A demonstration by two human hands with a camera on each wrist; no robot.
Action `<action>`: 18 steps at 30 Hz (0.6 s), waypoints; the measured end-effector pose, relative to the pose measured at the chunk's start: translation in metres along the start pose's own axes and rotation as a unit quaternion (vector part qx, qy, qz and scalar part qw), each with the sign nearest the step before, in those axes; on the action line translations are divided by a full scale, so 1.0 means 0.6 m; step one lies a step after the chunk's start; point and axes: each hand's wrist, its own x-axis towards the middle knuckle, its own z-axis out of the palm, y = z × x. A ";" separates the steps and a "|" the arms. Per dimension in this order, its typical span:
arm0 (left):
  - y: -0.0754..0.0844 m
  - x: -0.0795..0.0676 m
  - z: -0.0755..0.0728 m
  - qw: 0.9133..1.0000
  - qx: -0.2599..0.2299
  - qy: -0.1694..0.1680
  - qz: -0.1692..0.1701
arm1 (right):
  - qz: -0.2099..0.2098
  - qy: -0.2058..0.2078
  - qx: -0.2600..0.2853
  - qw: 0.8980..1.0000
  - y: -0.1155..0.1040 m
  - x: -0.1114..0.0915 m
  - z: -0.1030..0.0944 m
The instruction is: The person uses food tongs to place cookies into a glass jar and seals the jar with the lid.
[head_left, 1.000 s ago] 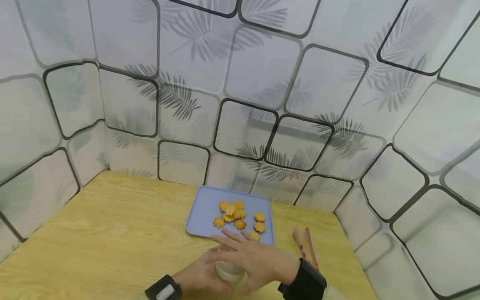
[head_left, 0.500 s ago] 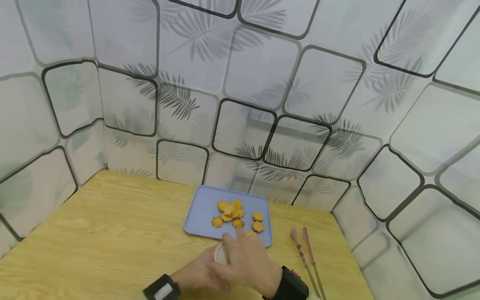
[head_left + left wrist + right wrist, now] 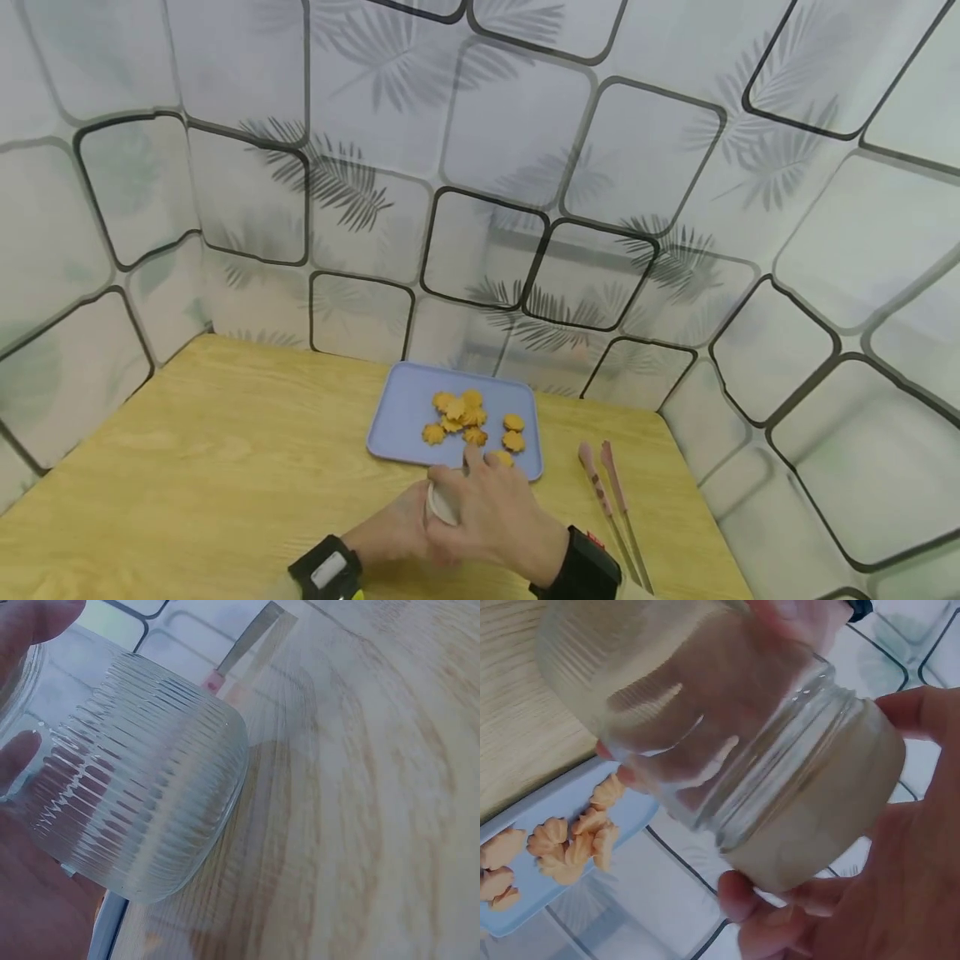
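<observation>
A clear ribbed glass jar (image 3: 150,780) is held tilted above the wooden table. My left hand (image 3: 397,525) grips its body, with the thumb and fingers around the glass in the left wrist view. On the jar's neck sits a pale lid (image 3: 825,802), and my right hand (image 3: 498,521) holds it by the rim with curled fingers. In the head view the lid shows as a white disc between the two hands, and most of the jar is hidden. No contents are visible through the glass.
Beyond my hands lies a blue tray (image 3: 401,417) with several golden flower-shaped cookies (image 3: 457,412). To the right lie two long utensils (image 3: 594,479) with pink ends and metal shafts. A patterned curtain (image 3: 360,308) stands around the table's back and sides.
My right hand has gone from spread fingers over the jar to curled fingers around the lid. The jar has tilted, and the left hand keeps its hold.
</observation>
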 end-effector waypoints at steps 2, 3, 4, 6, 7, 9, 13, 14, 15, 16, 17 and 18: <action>0.000 -0.001 -0.001 1.000 -0.002 -0.001 0.004 | -0.023 0.018 0.005 1.000 0.002 -0.003 -0.001; 0.000 -0.001 -0.001 1.000 -0.002 -0.001 0.007 | -0.031 0.028 0.012 0.999 0.003 -0.004 -0.002; -0.002 0.000 -0.001 1.000 -0.004 -0.003 0.009 | -0.037 0.041 0.020 0.998 0.005 -0.006 -0.002; -0.003 0.004 0.000 1.000 0.004 -0.003 0.014 | -0.038 0.060 0.037 0.997 0.013 -0.013 -0.005; -0.004 0.005 0.001 1.000 0.010 0.000 0.017 | -0.031 0.066 0.045 0.996 0.018 -0.018 -0.005; -0.005 0.008 0.003 1.000 0.023 0.007 0.020 | -0.011 0.077 0.066 0.995 0.033 -0.030 -0.004; -0.007 0.007 0.005 0.999 0.038 0.017 0.018 | 0.050 0.076 0.097 0.991 0.076 -0.064 0.012; -0.006 0.006 0.005 0.999 0.041 0.019 0.017 | 0.064 0.078 0.100 0.990 0.086 -0.071 0.019; -0.006 0.005 0.003 0.999 0.044 0.022 0.017 | 0.077 0.079 0.100 0.989 0.096 -0.078 0.027; -0.006 0.005 0.002 0.998 0.046 0.025 0.019 | 0.087 0.078 0.101 0.988 0.105 -0.084 0.035; -0.006 0.005 -0.001 0.998 0.050 0.029 0.022 | 0.095 0.080 0.095 0.988 0.113 -0.089 0.044; -0.005 0.006 -0.004 0.998 0.054 0.032 0.024 | 0.100 0.081 0.090 0.988 0.118 -0.093 0.052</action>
